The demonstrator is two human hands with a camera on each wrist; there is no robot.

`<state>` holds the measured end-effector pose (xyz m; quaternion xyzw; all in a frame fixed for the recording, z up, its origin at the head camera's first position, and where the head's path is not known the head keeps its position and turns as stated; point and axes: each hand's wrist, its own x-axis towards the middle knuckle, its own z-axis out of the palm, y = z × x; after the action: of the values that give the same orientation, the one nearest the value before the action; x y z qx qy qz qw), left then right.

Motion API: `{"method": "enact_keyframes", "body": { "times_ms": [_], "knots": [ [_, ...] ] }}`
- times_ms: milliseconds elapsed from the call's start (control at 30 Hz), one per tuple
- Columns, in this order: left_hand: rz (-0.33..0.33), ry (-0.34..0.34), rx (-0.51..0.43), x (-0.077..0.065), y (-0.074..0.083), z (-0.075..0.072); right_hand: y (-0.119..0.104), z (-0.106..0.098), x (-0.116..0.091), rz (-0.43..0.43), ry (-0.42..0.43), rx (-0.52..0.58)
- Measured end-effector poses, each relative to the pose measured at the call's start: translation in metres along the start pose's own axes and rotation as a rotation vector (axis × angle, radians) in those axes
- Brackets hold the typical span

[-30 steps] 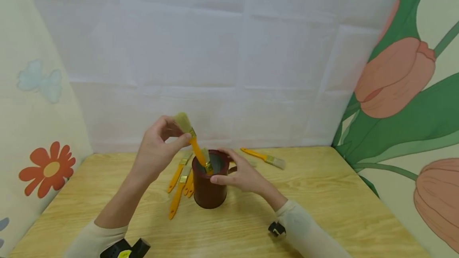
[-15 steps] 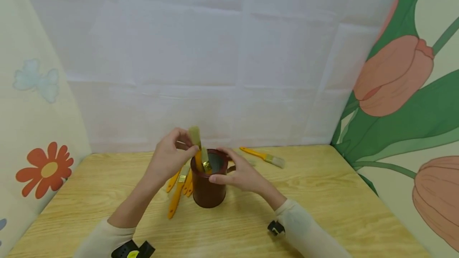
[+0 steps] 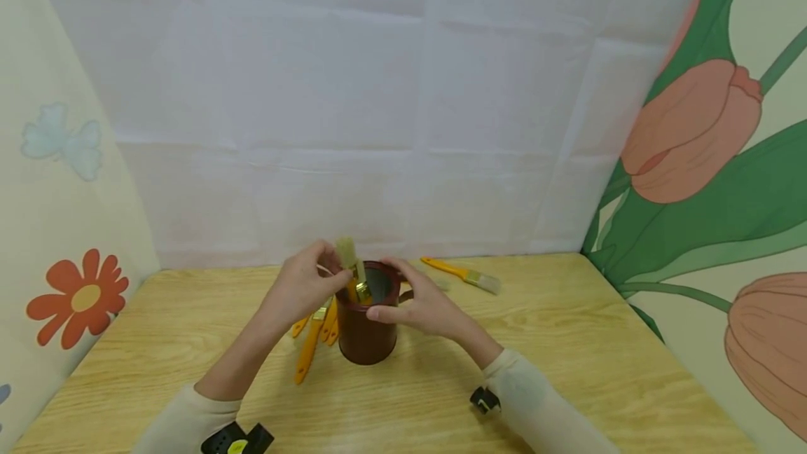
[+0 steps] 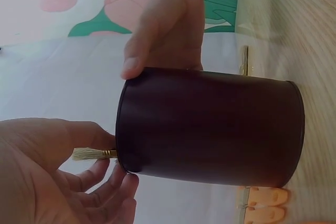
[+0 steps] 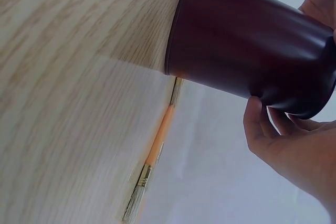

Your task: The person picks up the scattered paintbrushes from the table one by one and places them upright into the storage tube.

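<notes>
A dark red-brown cylindrical cup [image 3: 368, 338] stands upright on the table, mouth up. My right hand [image 3: 425, 303] holds it near the rim, thumb in front and fingers behind. My left hand [image 3: 302, 286] pinches a flat paintbrush [image 3: 346, 252] over the cup's left side. Its pale bristles point up, and its handle goes down inside. Another paintbrush [image 3: 362, 291] stands in the cup beside it, bristles up. In the left wrist view, bristles [image 4: 90, 153] show between the left thumb and fingers, right at the rim. The cup wall hides both handles' lower ends.
Several paintbrushes with orange-yellow handles [image 3: 307, 352] lie on the wooden table [image 3: 208, 321] left of the cup. One paintbrush [image 3: 463, 274] lies at the back right, and another's bristles [image 3: 439, 285] show partly behind the right hand. White sheeting [image 3: 403, 104] hangs behind the table.
My left hand has moved right and down, bringing the tilted paintbrush more upright and lower into the cup. The right hand keeps its hold on the cup.
</notes>
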<state>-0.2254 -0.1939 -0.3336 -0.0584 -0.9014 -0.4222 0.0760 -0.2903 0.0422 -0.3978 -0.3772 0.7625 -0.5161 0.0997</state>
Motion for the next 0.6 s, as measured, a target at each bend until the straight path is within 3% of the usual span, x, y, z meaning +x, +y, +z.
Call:
{"method": "enact_keyframes", "body": {
  "times_ms": [600],
  "knots": [
    [0.012, -0.059, 0.044, 0.0014, -0.0065, 0.0051, -0.001, 0.0005, 0.0004, -0.002, 0.0, -0.016]
  ]
}}
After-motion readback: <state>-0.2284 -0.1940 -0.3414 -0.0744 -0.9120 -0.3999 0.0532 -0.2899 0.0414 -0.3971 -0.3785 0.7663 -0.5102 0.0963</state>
